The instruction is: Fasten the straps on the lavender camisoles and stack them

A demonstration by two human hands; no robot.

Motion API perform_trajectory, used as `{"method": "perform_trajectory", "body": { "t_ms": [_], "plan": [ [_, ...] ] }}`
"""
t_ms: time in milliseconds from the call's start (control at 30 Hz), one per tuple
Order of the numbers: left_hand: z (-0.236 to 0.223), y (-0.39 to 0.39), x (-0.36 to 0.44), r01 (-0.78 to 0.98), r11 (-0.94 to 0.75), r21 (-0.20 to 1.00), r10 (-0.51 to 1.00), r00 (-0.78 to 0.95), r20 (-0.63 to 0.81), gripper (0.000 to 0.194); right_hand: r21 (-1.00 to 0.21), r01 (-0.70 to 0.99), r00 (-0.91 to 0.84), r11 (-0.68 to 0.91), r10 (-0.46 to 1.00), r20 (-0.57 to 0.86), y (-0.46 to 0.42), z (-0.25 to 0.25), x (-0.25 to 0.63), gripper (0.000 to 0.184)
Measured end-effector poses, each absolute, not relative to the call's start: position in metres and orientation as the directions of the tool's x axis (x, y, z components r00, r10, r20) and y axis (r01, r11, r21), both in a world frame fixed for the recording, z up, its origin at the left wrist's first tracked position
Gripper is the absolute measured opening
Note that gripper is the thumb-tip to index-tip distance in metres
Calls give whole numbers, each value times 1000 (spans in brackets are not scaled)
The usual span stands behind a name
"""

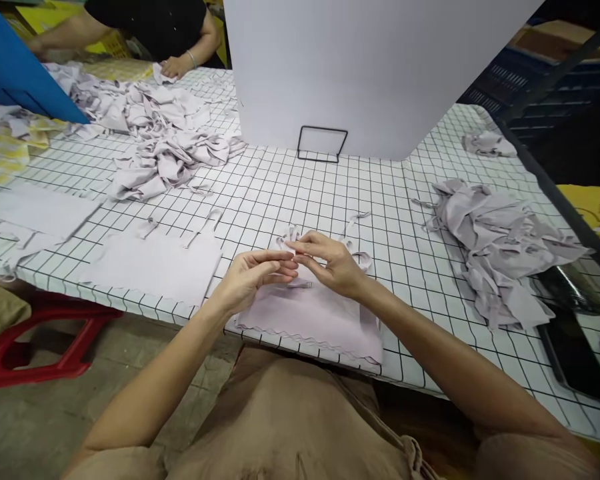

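A pale lilac fabric piece [320, 320] with thin straps lies flat at the table edge in front of me. Over its upper part, my left hand [255, 275] and my right hand [333, 261] meet at the fingertips. The right fingers pinch a narrow fabric strap [291, 235], which loops up behind them. The left thumb and fingers are drawn together beside that pinch; what lies between them is too small to make out. More curled strap [361, 259] shows just right of my right hand.
Two similar flat pieces, one a pale panel [155, 263], lie to the left. Crumpled fabric heaps [505, 233] sit at right and back left. A white board [340, 73] stands behind, a phone [575, 353] lies right. A co-worker's hand [177, 65] rests across the table.
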State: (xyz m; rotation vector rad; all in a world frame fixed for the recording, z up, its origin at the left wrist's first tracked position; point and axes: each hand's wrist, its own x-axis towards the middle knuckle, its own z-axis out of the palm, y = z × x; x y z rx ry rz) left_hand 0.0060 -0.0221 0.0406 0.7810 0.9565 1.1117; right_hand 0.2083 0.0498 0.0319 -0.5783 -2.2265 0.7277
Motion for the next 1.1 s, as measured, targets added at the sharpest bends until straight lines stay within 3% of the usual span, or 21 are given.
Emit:
{"method": "perform_trajectory", "body": {
  "t_ms": [133,233,300,400,533,633,700,733,833,900,1000,1100],
  "plan": [
    [36,-32,-5,-167,221,961,973,-22,-228,26,-567,339,-683,751,611,400,44,29,227,19],
    [29,-39,-8,-64,262,963,965,-4,-262,29,-387,413,-793,825,535,293,31,18,230,11],
    [25,-43,-6,-22,287,958,958,21,-286,34,-245,439,-823,864,497,276,22,13,225,14],
    [24,-46,2,21,352,936,932,79,-353,42,-126,449,-814,885,463,352,13,15,217,25],
    [28,-46,19,-181,468,865,876,222,-428,53,103,384,-821,918,288,493,-4,34,209,23],
    [27,-44,30,-350,499,793,865,258,-430,52,261,267,-852,928,101,513,-20,42,206,18],
    [23,-41,33,-408,513,755,858,225,-461,45,201,189,-865,961,66,497,-25,42,207,17],
    [20,-39,34,-434,514,740,856,206,-473,37,100,171,-856,980,98,508,-24,41,208,17],
    [16,-32,33,-505,524,686,848,234,-476,23,-395,264,-720,880,452,527,-8,38,210,22],
    [18,-28,32,-536,560,632,826,303,-475,26,-655,370,-601,659,707,372,10,35,209,26],
    [25,-22,30,-557,631,540,773,389,-502,30,-784,396,-587,478,788,184,37,31,205,21],
    [30,-19,24,-554,684,474,728,471,-499,32,-764,301,-686,570,686,241,58,27,200,34]
  ]
}}
